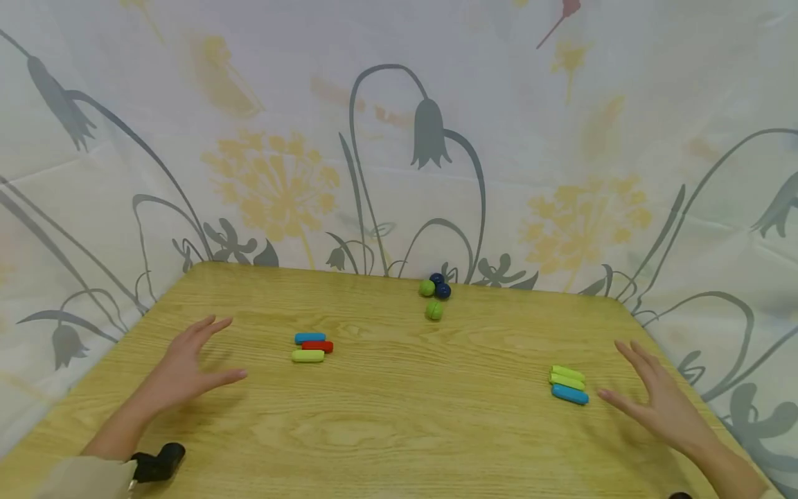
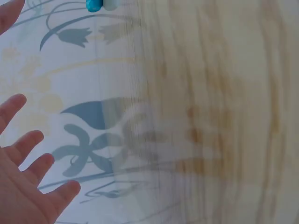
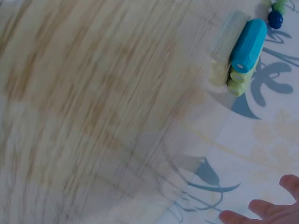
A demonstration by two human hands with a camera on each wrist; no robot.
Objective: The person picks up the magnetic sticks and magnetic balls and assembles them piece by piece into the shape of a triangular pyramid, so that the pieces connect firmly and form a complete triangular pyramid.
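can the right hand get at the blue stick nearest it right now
Likely yes: the right hand is empty beside the blue stick, with nothing visible between them; the two yellow-green sticks lie beyond it in the head view.

head: above, forward-down | wrists: lower, nearer, toward backdrop | shared head/right wrist: rightmost blue stick

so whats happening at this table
A person's left hand and right hand are empty, fingers spread over a table. By the left lie a blue stick, a red stick and a lime stick; by the right, two lime sticks and another blue stick. Two green balls and two dark blue balls sit near the far edge.
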